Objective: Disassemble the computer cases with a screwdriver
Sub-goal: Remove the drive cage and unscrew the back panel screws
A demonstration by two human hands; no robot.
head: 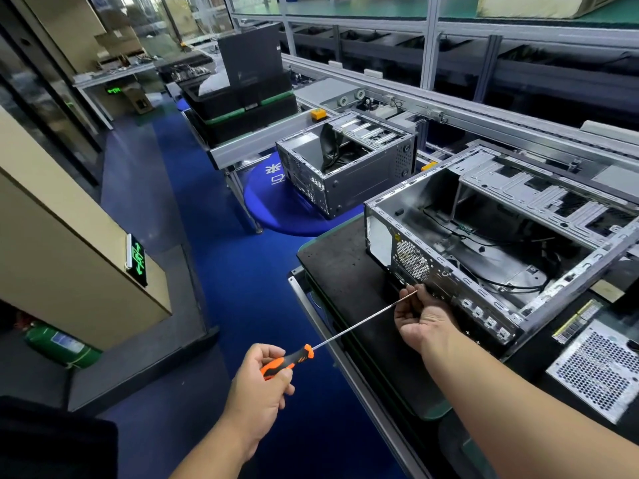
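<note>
Two bare hands at work, one tool between them. Nearest, left hand (261,382) curled tight round the orange-and-black handle of a screwdriver (345,333), thumb on top. Long thin shaft running up and to the right from that fist, out over the edge of the black mat (349,271). Right hand (422,321) further on, fingertips pinching the shaft close to its tip, palm turned down. Tip set at the lower rear edge of the computer case (498,243), just under the round fan grille (412,260); touching a screw or only the metal, hard to tell, since the fingers cover the spot. Case directly beyond the right hand, lying open side up on the mat, bare metal inside with a few black cables. To the right of the right forearm, flat on the mat, a perforated metal box (596,371), and just beyond it a memory stick (576,319) beside the case. Farther off, up and left of both hands, a second case (345,167), also open on top, resting partly on a blue round stool (283,209). Beyond that, stacked black trays (242,105) on a metal stand. Left of the left hand, low on the blue floor (242,271), a green fire extinguisher (62,345) against the beige wall.
</note>
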